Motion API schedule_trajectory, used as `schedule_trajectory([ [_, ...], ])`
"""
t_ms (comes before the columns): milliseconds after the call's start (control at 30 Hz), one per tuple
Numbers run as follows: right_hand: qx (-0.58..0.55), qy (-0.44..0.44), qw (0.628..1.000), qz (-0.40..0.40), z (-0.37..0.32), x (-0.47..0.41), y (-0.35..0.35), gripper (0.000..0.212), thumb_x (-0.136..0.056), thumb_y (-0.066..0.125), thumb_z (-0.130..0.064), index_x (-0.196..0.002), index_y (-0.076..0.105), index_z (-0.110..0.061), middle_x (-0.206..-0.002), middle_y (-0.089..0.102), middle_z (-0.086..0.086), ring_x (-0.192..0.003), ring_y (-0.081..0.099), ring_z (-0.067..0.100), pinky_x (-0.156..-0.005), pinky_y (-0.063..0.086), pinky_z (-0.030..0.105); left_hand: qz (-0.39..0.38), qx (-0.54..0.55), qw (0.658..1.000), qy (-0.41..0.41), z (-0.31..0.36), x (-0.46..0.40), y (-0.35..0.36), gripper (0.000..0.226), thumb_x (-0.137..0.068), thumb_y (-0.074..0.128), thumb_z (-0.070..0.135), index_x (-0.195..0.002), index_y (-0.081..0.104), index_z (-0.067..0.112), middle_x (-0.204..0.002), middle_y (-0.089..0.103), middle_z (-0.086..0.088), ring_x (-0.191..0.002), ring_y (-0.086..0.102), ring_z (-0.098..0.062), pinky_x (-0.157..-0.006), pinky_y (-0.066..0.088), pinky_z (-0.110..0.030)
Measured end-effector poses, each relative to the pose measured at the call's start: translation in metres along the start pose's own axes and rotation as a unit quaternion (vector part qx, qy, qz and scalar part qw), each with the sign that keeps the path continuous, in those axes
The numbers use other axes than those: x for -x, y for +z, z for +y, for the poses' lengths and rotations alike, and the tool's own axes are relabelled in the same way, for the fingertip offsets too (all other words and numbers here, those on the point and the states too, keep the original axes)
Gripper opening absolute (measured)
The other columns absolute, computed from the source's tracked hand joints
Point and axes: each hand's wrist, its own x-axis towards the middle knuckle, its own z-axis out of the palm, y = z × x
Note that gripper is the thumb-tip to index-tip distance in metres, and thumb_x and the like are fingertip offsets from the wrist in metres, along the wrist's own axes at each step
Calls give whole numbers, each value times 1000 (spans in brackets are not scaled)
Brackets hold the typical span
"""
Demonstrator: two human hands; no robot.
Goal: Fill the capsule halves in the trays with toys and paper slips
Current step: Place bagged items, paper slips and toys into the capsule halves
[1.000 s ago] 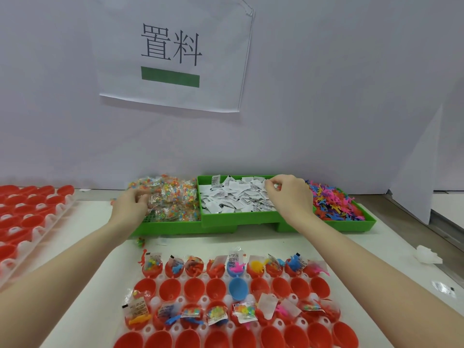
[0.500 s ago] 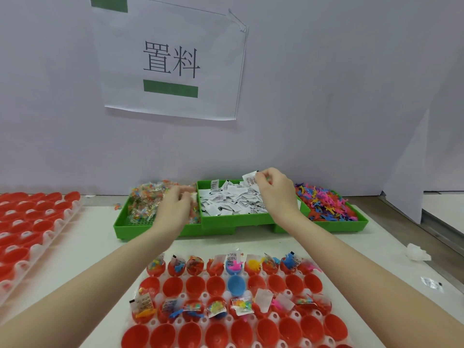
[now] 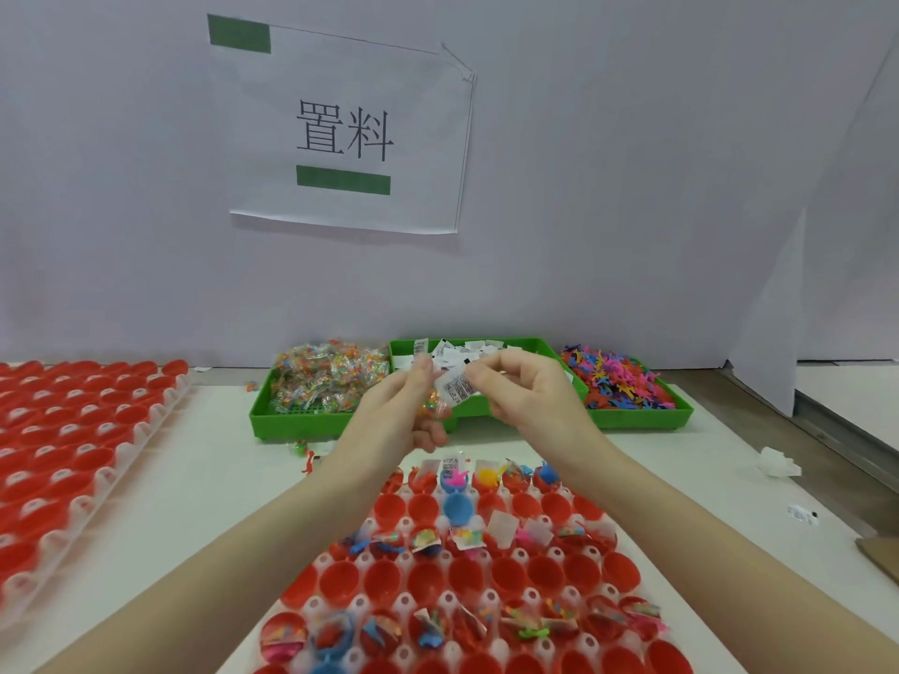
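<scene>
Your right hand (image 3: 528, 396) pinches a paper slip (image 3: 457, 387) between thumb and fingertips, and your left hand (image 3: 404, 411) grips a small bag of coloured toys (image 3: 431, 406) just beside it; both hands are raised above the table's middle. Behind them, at the far edge, the green bin (image 3: 292, 423) holds bagged toys on the left, slips in the middle and loose figures (image 3: 618, 381) on the right. Below your wrists the near tray (image 3: 486, 571) holds red capsule halves, some filled. Another tray (image 3: 73, 459) sits at the left edge.
</scene>
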Motion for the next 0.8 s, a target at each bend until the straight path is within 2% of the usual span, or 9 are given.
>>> schedule_trajectory([
  [100,19,-27,999,2,-10,13,-3,19,-88,57,-23,-71,64,-18,-44,40,-12,-44,31,3,-48,28,16,-29,-18,999,0,8,21,1,34,-82,45,49,-95,59,21,-55,59,9,-49,53,-5,-52,46,-17],
  [133,29,-39,999,-4,-13,18,-2,18,-87,58,-24,-73,66,-17,-49,45,-5,-48,35,6,-50,31,20,-38,-44,998,9,9,28,2,33,-82,47,48,-96,59,22,-53,58,12,-51,53,-4,-55,46,-17],
  [200,44,-59,997,-28,-16,28,0,15,-86,60,-24,-75,70,-19,-65,57,21,-56,43,21,-57,37,32,-40,-78,995,38,8,43,3,22,-87,50,37,-97,61,21,-55,58,14,-53,53,-2,-57,46,-18],
  [267,34,-67,996,-44,-18,39,2,15,-85,63,-22,-73,71,-23,-73,60,29,-58,48,29,-57,40,38,-32,-85,994,62,8,56,3,14,-91,51,23,-96,63,18,-58,60,14,-52,53,-1,-56,46,-16],
  [367,28,-62,997,-44,-20,52,7,11,-84,64,-24,-77,71,-20,-58,55,7,-50,41,7,-49,34,16,-15,-96,992,82,10,70,0,14,-92,51,13,-92,64,19,-56,61,13,-49,53,1,-54,47,-12],
  [467,-25,-16,999,-30,-22,62,10,17,-93,49,-24,-94,65,-21,-48,46,-12,-43,39,0,-46,34,10,-6,-81,994,72,10,82,-3,13,-90,53,10,-94,65,12,-54,62,9,-48,53,-1,-53,47,-12],
  [567,-130,42,990,-31,-25,73,12,32,-96,30,-7,-104,56,-23,-47,46,-11,-43,43,3,-50,40,15,-1,-53,997,48,6,95,-4,13,-91,52,9,-89,66,8,-56,61,6,-50,54,-4,-55,47,-15],
  [700,-144,32,988,-45,-27,95,21,32,-97,33,-3,-108,53,-26,-56,56,-10,-54,51,2,-60,44,14,4,14,1000,-3,-3,115,3,16,-91,50,5,-83,65,6,-57,62,5,-48,54,-5,-50,46,-13],
  [800,-135,5,990,-46,-29,110,27,28,-96,39,-7,-112,52,-25,-70,68,-8,-68,60,-1,-68,46,9,8,22,1000,-10,-9,127,9,16,-90,50,3,-88,65,7,-59,64,4,-49,56,-6,-51,47,-15],
])
